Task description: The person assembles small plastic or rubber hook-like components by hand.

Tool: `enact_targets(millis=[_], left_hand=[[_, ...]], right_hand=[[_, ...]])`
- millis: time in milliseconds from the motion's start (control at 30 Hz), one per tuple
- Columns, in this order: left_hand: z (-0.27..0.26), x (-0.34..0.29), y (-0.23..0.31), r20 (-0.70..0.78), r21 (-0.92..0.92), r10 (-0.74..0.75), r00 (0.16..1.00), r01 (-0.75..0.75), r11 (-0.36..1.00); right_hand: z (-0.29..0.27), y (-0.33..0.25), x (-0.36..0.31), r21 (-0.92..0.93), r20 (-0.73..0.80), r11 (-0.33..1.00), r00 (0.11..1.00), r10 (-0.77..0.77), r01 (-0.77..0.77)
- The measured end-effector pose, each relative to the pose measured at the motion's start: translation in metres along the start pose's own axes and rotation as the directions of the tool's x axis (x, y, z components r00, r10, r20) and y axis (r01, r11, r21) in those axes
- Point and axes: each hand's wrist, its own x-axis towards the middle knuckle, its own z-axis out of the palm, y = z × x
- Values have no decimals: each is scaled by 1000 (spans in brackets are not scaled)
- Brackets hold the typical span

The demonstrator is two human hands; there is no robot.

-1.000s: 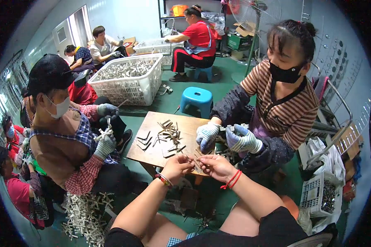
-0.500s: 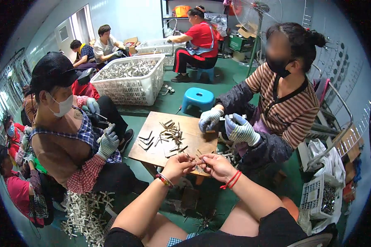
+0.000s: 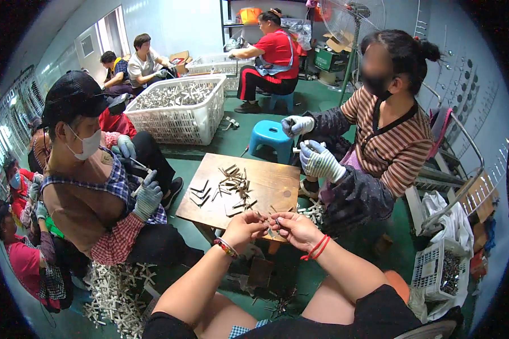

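Observation:
At the near edge of the small wooden table [image 3: 277,179], my left hand [image 3: 244,229] and my right hand [image 3: 298,230] meet almost fingertip to fingertip. Each pinches a small thin metal piece, mostly hidden by the fingers; its exact kind is too small to make out. Just beyond them, a loose heap of bent metal strips [image 3: 232,179] lies on the tabletop. A few V-shaped strips [image 3: 200,194] are spread out at its left side.
Gloved co-workers sit left and right of the table, holding pale metal parts. A blue stool [image 3: 270,135] stands behind it. A white basket [image 3: 175,121] of metal parts is farther back. Pale parts [image 3: 119,294] are heaped on the floor at left; another basket [image 3: 430,271] stands right.
My right fingers have shifted slightly toward the left ones; my left hand barely moves. The co-worker at right has lifted both gloved hands away from the table, parting them around a pale part.

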Motion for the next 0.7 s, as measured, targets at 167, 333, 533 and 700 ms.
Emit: enact_targets(millis=[167,333,533,700], left_hand=[[-3,2,-2,7,5,6,1000,-7,1000],[-2,2,-2,19,54,-8,1000,7,999],[-4,2,-6,37,33,3,999,-5,999],[-3,1,-7,6,79,-8,1000,7,997]], right_hand=[[-3,1,2,55,-15,998,999,28,-27],[-1,-2,0,78,-19,996,999,45,-43],[1,0,-2,31,-25,999,999,35,-35],[-1,3,-2,10,-34,1000,999,-20,21]])
